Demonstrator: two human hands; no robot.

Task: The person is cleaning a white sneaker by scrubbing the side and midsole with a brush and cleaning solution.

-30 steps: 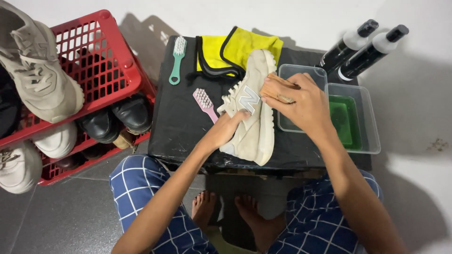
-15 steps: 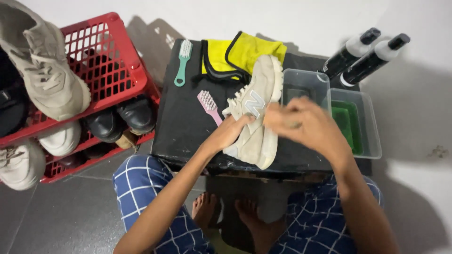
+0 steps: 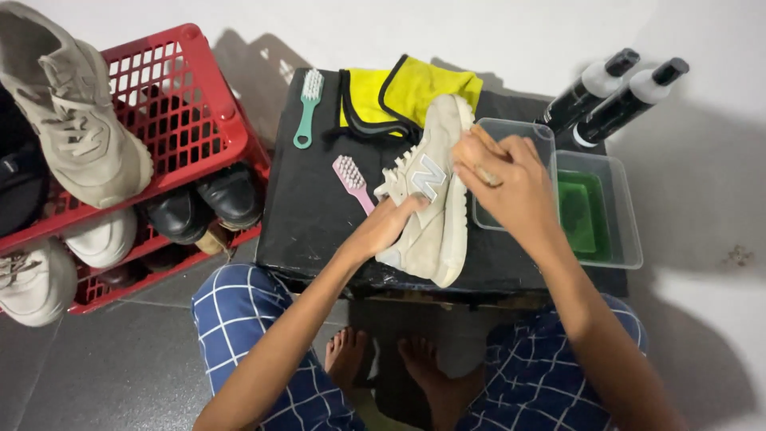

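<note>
A beige sneaker (image 3: 437, 179) lies on its side on a black table (image 3: 311, 207). My left hand (image 3: 389, 225) grips it at the tongue and laces. My right hand (image 3: 511, 187) is closed on a wooden-handled brush (image 3: 484, 144) pressed against the sneaker's side near the toe. A pink brush (image 3: 351, 179) lies just left of the sneaker. A teal brush (image 3: 306, 108) lies farther back on the table. A yellow cloth with black trim (image 3: 399, 96) sits behind the sneaker's toe.
A clear tub with green liquid (image 3: 594, 211) and an empty clear tub (image 3: 523, 132) stand right of the sneaker. Two black-and-white bottles (image 3: 614, 92) lie at the back right. A red crate (image 3: 171, 112) with several shoes stands on the left.
My right hand with the brush has moved along the sneaker's side toward the toe. The left hand keeps its grip on the sneaker.
</note>
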